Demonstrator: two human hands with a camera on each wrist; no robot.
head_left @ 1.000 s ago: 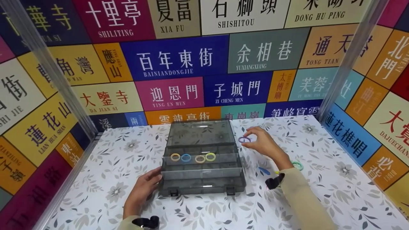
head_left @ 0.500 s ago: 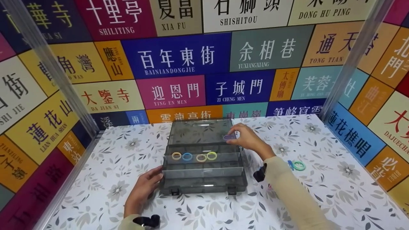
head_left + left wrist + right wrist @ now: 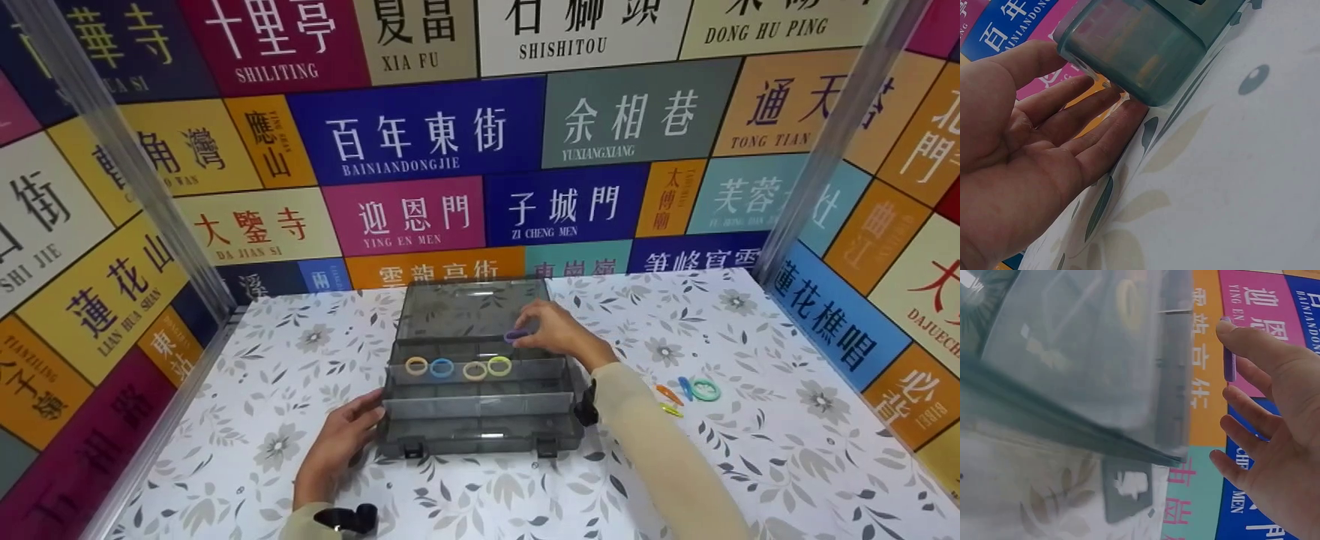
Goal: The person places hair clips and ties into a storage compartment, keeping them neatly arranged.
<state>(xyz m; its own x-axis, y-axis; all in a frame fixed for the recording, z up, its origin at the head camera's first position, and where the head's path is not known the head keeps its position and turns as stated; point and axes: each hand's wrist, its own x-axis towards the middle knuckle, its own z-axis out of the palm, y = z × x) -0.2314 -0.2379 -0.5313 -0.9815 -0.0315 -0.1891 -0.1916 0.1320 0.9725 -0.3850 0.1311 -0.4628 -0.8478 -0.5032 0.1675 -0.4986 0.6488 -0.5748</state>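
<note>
Ring (image 3: 1230, 365), purple: pinched in my right hand (image 3: 555, 330), above the box's (image 3: 480, 448) right rear.
Left hand (image 3: 341, 436): my fingers relaxed against the box's left.

Left hand (image 3: 346, 431) low, fingers (image 3: 1107, 145) extended, thumb (image 3: 1033, 63) apart, right hand (image 3: 559, 330) farther forward, thumb (image 3: 1255, 342) and index finger (image 3: 1253, 376) pinching, other fingers (image 3: 1252, 408) loosely bent, sleeved right forearm (image 3: 660, 446) angled inward toward the body's midline
</note>
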